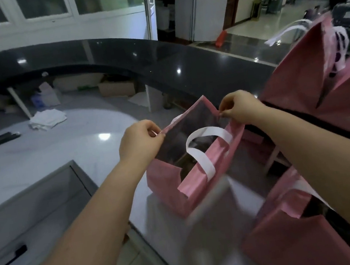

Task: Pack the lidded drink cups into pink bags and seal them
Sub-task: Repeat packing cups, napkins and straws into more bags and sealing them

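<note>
Sealing step: left hand point(139, 142) & right hand point(238, 107) pinch far rim of bag point(169, 186), mouth open. Next prob: press rims together, keep handle point(202, 158) out.

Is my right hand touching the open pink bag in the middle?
Touching. The head view shows the right hand pinching the rim of the open pink bag at its far corner.

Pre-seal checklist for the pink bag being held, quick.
1. Grip of left hand on pink bag rim: ok, pinching.
2. Grip of right hand on the rim's other end: ok, pinching.
3. Bag upright on counter: ok.
4. Mouth closed: not ok, wide open.
5. Lidded cup inside: cannot tell, interior dark.
6. Near white handle clear of the mouth: cannot tell.
</note>
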Action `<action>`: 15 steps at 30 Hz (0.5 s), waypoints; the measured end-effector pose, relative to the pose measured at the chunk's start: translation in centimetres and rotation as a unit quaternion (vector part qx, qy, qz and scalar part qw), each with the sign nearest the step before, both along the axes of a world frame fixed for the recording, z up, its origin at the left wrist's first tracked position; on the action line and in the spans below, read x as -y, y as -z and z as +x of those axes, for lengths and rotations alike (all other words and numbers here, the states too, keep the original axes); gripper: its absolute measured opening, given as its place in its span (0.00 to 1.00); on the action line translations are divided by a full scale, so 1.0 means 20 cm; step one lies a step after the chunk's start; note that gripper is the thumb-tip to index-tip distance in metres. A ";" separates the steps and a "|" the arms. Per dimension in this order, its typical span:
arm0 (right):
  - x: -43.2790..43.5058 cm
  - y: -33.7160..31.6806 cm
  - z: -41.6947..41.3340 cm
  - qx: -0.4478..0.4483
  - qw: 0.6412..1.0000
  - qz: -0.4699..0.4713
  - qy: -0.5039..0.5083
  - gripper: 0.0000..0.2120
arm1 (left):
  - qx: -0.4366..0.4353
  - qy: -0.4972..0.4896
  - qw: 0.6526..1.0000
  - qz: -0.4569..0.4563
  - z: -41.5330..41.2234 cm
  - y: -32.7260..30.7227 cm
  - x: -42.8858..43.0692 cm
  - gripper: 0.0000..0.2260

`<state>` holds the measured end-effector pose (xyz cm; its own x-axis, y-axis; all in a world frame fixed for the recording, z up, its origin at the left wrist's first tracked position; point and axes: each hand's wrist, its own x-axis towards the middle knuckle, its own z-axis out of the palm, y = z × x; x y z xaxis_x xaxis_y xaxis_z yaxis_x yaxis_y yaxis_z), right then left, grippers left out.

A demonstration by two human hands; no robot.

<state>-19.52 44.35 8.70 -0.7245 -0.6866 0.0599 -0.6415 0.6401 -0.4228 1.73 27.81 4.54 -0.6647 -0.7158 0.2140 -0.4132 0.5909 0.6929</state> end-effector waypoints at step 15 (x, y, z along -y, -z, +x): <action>1.61 0.02 0.84 0.033 0.979 -0.161 -0.118 0.04 | -0.031 -0.195 0.979 -0.040 0.99 -0.04 1.24 0.01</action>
